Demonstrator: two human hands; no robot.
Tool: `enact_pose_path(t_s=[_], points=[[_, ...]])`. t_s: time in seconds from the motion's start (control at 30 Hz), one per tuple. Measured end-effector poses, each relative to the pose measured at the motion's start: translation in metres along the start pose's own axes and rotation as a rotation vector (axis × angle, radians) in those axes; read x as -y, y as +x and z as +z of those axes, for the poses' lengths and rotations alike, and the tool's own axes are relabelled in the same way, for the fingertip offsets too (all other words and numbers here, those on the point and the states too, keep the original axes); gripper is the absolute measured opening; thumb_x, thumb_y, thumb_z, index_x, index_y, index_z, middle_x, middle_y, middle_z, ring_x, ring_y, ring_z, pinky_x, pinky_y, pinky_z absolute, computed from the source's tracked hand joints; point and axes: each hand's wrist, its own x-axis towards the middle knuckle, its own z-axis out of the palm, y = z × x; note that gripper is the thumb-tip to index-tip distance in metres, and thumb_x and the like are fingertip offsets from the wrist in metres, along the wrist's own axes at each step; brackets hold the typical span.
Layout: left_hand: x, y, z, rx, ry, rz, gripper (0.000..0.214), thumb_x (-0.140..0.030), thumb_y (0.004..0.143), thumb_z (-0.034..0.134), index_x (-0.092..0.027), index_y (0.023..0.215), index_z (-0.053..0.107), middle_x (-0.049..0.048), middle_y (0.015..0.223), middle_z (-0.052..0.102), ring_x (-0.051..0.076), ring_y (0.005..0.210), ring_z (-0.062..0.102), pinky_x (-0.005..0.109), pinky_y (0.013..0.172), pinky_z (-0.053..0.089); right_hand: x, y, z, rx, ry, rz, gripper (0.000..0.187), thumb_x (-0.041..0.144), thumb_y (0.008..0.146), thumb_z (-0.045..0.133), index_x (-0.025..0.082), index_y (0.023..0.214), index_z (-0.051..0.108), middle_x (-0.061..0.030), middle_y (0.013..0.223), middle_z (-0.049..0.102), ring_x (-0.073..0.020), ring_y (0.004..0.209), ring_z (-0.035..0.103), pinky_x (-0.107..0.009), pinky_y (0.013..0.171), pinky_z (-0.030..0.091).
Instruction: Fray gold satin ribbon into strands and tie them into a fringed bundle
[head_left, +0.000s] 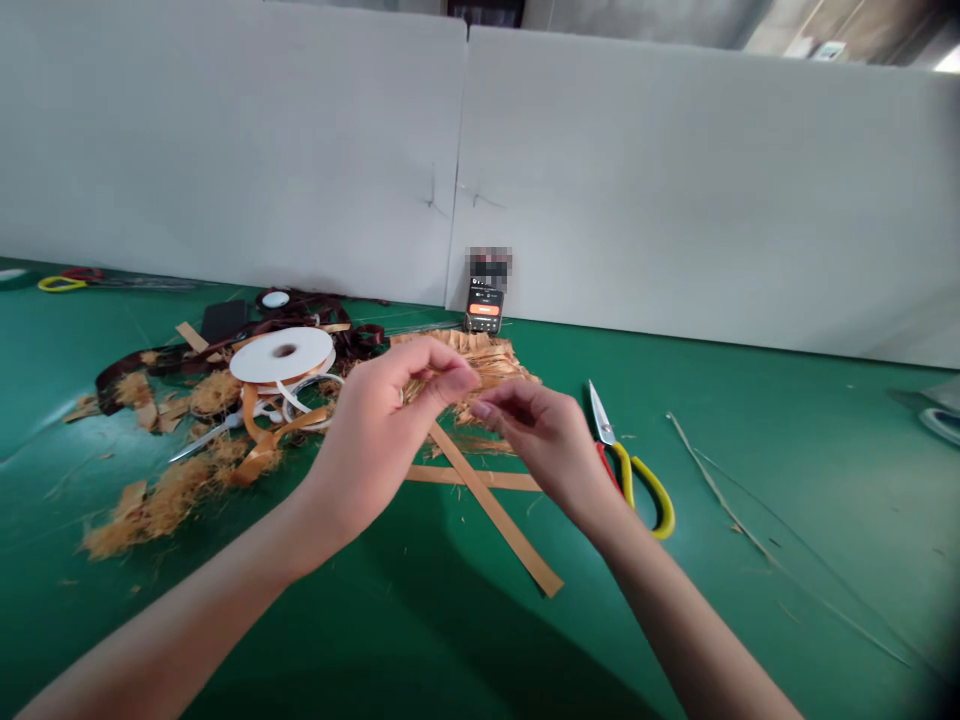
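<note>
My left hand (390, 420) is raised over the green table (750, 480), thumb and fingers pinched on a tuft of tan straw fibres (427, 385). My right hand (544, 430) is close beside it, its fingers curled and pinching the same fibres near their end. Behind the hands lies a bundle of tan fringed straw (480, 355). Two flat tan strips (495, 510) lie crossed on the table under the hands.
Yellow-handled scissors (630, 465) lie right of my right hand. At the left are a white tape reel (281, 355), silver scissors (214, 435), dark ribbon (150, 360) and straw scraps (150, 500). A phone (484, 305) leans on the white partition (675, 200). Thin stalks (720, 490) lie at the right.
</note>
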Motion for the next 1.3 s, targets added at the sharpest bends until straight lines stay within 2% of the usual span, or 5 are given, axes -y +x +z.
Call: enact_pose_path(t_s=[0.17,0.3,0.57,1.0,1.3], points=[[0.05,-0.019,0.011,-0.164,-0.093,-0.193,0.025,-0.042,0.09,0.053,-0.02,0.082,0.06,0.0036,0.086,0.068,0.018,0.084,0.062,0.028,0.076,0.046,-0.05,0.023,0.036,-0.023,-0.263,0.066,0.005,0.021,0.081,0.059,0.018,0.084,0.059,-0.0067,0.081,0.069,-0.0192,0.071,0.06,-0.034,0.068,0.047],[0.084,-0.031,0.021,-0.202,-0.055,-0.341,0.027,-0.044,0.089,0.051,-0.02,0.083,0.061,0.0062,0.088,0.068,0.022,0.085,0.063,0.03,0.076,0.047,-0.063,0.05,0.064,0.006,-0.318,-0.008,0.025,0.021,0.081,0.061,0.015,0.105,0.057,-0.0121,0.099,0.069,-0.0258,0.099,0.058,-0.039,0.087,0.044],[0.092,-0.032,0.023,-0.168,-0.098,-0.391,0.029,-0.047,0.088,0.053,-0.02,0.086,0.063,0.0075,0.093,0.07,0.024,0.092,0.063,0.033,0.082,0.048,-0.073,0.076,0.095,0.083,-0.289,-0.063,0.041,0.01,0.074,0.067,0.017,0.113,0.06,-0.0097,0.1,0.072,-0.026,0.104,0.057,-0.038,0.09,0.044],[0.098,-0.034,0.024,-0.183,-0.121,-0.419,0.031,-0.049,0.087,0.054,-0.019,0.089,0.063,0.0081,0.097,0.069,0.025,0.095,0.061,0.032,0.081,0.046,-0.047,0.055,0.074,-0.067,0.15,0.099,0.037,0.029,0.077,0.066,0.014,0.11,0.056,-0.0085,0.088,0.075,-0.0179,0.077,0.069,-0.032,0.075,0.053],[0.055,-0.032,0.023,-0.055,-0.271,-0.322,0.031,-0.05,0.08,0.065,-0.023,0.095,0.066,0.0031,0.101,0.067,0.02,0.095,0.06,0.028,0.081,0.046,-0.001,-0.01,0.027,-0.096,0.785,0.285,0.037,0.024,0.061,0.083,0.02,0.089,0.06,0.0031,0.071,0.072,-0.012,0.07,0.068,-0.026,0.073,0.054]])
